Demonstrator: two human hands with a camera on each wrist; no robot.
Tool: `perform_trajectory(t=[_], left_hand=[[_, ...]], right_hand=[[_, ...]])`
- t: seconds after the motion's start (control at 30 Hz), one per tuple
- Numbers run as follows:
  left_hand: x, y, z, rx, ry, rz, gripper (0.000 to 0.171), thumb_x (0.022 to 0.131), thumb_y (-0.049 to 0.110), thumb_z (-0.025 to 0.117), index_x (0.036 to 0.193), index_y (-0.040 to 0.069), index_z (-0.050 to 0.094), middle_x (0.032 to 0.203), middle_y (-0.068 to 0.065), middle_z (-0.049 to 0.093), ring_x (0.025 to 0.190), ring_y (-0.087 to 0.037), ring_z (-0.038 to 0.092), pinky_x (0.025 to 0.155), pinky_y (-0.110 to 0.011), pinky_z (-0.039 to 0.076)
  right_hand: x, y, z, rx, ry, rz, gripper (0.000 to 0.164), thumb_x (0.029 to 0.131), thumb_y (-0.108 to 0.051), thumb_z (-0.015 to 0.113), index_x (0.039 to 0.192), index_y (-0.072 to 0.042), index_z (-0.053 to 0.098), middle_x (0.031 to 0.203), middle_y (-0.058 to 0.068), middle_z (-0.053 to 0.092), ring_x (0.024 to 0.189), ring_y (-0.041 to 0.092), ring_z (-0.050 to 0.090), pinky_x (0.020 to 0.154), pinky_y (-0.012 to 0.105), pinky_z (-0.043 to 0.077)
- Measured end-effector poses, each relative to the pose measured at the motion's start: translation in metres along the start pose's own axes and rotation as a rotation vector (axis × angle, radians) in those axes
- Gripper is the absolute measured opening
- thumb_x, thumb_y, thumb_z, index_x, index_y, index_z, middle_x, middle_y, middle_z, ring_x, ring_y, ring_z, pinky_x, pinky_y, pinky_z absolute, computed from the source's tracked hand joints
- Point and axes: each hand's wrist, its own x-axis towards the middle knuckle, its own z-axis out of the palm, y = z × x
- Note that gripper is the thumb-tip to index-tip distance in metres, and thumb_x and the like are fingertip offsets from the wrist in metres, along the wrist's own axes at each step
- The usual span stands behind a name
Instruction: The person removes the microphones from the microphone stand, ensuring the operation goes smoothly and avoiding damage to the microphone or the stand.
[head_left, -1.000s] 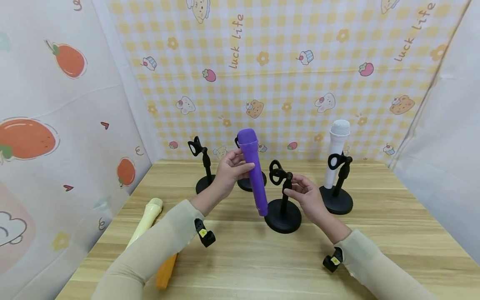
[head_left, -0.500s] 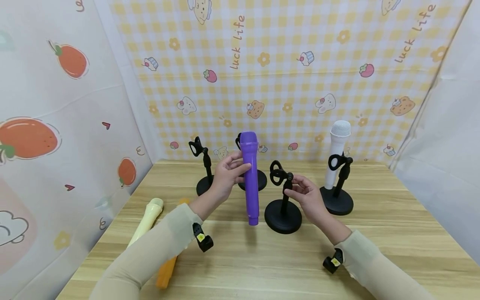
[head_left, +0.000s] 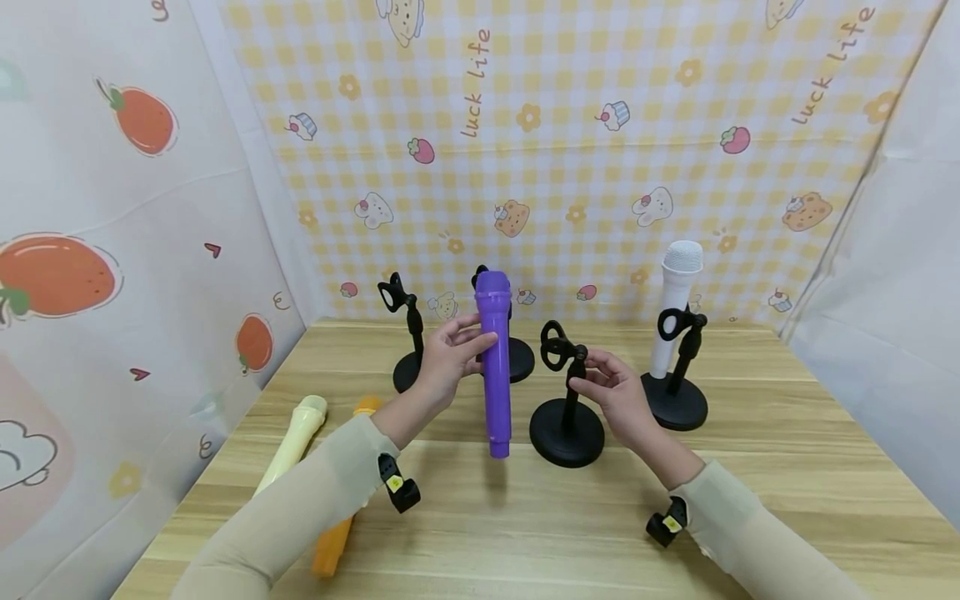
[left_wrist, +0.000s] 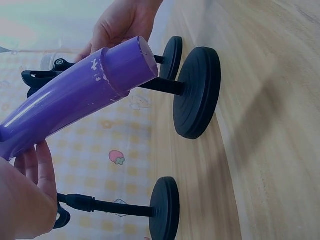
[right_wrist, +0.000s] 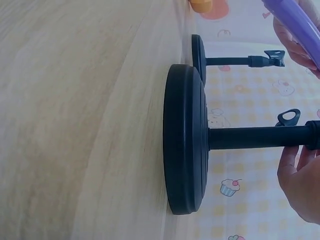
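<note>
My left hand [head_left: 450, 358] grips a purple microphone [head_left: 496, 375] around its upper body, head up and nearly upright, above the table. Its worn lower end [left_wrist: 127, 67] shows in the left wrist view. To its right, my right hand [head_left: 615, 387] pinches the post of a black microphone stand [head_left: 568, 417], just under the clip [head_left: 555, 344]. That stand's round base [right_wrist: 185, 140] rests on the table, and its clip holds nothing. A small gap separates the purple microphone from this stand in the head view.
Behind the left hand are two more black stands, one left [head_left: 411, 333] and one partly hidden [head_left: 521, 360]. A white microphone [head_left: 675, 308] is at the right stand [head_left: 678, 383]. A pale yellow microphone [head_left: 296, 437] and an orange one [head_left: 333, 542] lie at left.
The purple microphone has swung from a tilt to nearly upright and sunk slightly, its lower end shifting left away from the held stand. The right hand stays on its stand.
</note>
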Motion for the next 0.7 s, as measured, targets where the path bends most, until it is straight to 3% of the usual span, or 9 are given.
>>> perform_trajectory(t=[0.33, 0.7], left_hand=[[-0.006, -0.003, -0.005, 0.02, 0.02, -0.033, 0.041, 0.088, 0.01, 0.073, 0.126, 0.003, 0.061, 0.111, -0.016, 0.067, 0.085, -0.021, 0.069, 0.072, -0.036, 0.058], [-0.014, -0.003, -0.01, 0.055, 0.054, -0.087, 0.042, 0.088, 0.013, 0.074, 0.127, 0.005, 0.061, 0.115, -0.015, 0.065, 0.087, -0.021, 0.068, 0.071, -0.034, 0.058]], right_hand=[[0.0, -0.001, 0.0, 0.005, -0.004, -0.006, 0.042, 0.089, 0.015, 0.059, 0.106, -0.022, 0.067, 0.098, -0.006, 0.065, 0.088, 0.007, 0.061, 0.08, 0.024, 0.053], [0.006, -0.011, -0.001, 0.022, 0.016, 0.027, 0.034, 0.088, 0.003, 0.068, 0.105, -0.025, 0.065, 0.1, -0.008, 0.063, 0.095, 0.009, 0.06, 0.084, 0.024, 0.052]])
